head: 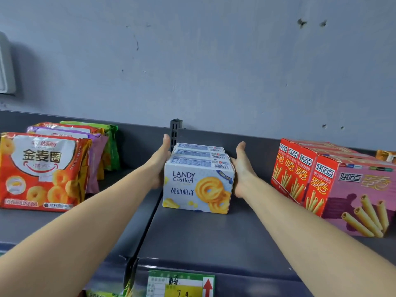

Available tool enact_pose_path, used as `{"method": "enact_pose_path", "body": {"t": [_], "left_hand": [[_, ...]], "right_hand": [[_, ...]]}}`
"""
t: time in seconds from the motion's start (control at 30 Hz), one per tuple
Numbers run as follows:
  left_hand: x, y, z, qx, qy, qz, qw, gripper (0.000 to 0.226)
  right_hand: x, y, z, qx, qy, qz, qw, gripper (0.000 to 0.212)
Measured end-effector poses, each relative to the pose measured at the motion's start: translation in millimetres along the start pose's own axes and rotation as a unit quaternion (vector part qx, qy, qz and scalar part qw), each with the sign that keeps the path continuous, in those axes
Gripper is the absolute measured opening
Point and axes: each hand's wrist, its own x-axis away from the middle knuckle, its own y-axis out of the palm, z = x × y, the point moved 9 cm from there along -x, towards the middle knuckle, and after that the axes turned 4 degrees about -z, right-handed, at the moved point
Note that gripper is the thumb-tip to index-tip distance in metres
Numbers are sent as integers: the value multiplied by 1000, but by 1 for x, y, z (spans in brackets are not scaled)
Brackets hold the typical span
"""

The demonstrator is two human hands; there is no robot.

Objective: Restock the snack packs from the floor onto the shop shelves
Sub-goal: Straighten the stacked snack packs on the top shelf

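The fingers (166, 144) of the left hand (159, 168) lie straight and flat against the left side of a row of three white-and-blue cardboard biscuit boxes (198, 187). Those of the right hand (243, 170) lie straight against its right side. Neither hand curls round anything: the palms face each other and the row is pressed between them.

Between the fingers, the boxes stand upright, one behind another and touching, on the dark grey metal shelf (203, 236). The front box shows its printed face. Just beyond the left fingertips a slotted dark metal upright (175, 129) rises at the shelf's back.

Well apart to the left of the left fingers stand orange, purple and green foil snack bags (40, 170) in a row. To the right of the right fingers, near but not touching, stand red cardboard egg-roll boxes (300, 174), with a purple box (362, 200) in front of them. Nearer than both wrists, a green-and-yellow price label (181, 285) hangs on the shelf's front edge.

This looks like the placing step: the batch is down on the shelf and is being squared up. The next move probably calls for drawing both palms outward evenly, so that the narrow boxes are not dragged or tipped, then fetching more packs from the floor, which is out of view.
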Motion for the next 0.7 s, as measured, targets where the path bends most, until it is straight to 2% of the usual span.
{"method": "enact_pose_path", "body": {"t": [0.13, 0.27, 0.43, 0.53, 0.6, 0.7], "left_hand": [[-9, 10, -3, 28, 5, -33, 999, 76], [-7, 10, -4, 25, -2, -33, 999, 77], [4, 9, -2, -8, 7, -9, 1000, 78], [11, 0, 4, -17, 13, 19, 1000, 89], [17, -14, 12, -7, 30, 58, 998, 101], [39, -26, 32, -25, 77, 108, 991, 98]], "right_hand": [[-6, 8, 4, -11, 2, -34, 999, 87], [-9, 11, 8, -31, 13, -57, 998, 92], [-5, 13, 8, -28, 14, -62, 998, 84], [1, 13, -2, 21, 0, -73, 997, 81], [6, 12, -17, 72, -36, -56, 995, 71], [15, 17, -43, 152, -90, -30, 984, 79]]}}
